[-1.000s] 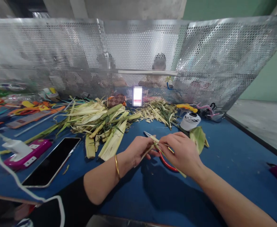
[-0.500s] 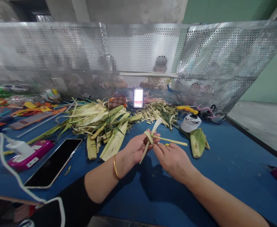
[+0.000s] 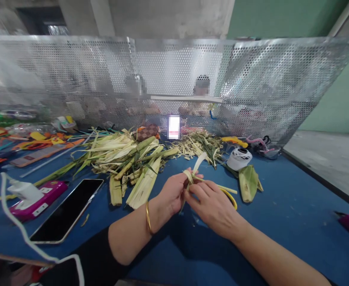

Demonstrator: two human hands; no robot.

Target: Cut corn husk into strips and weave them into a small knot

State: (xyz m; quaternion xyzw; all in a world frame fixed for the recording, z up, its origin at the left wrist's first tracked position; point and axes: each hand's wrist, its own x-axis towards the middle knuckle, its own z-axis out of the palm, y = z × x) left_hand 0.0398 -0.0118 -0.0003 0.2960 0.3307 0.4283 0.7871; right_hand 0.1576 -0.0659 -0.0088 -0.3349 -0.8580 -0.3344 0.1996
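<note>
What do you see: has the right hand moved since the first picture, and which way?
Yes: the right hand has moved left and slightly down the picture, judged against the green corn husk, and is now clearly apart from it.

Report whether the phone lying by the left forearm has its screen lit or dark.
Dark: the phone lies with its screen up, plain black, showing no image or glow. Asleep or switched off, I cannot tell.
</note>
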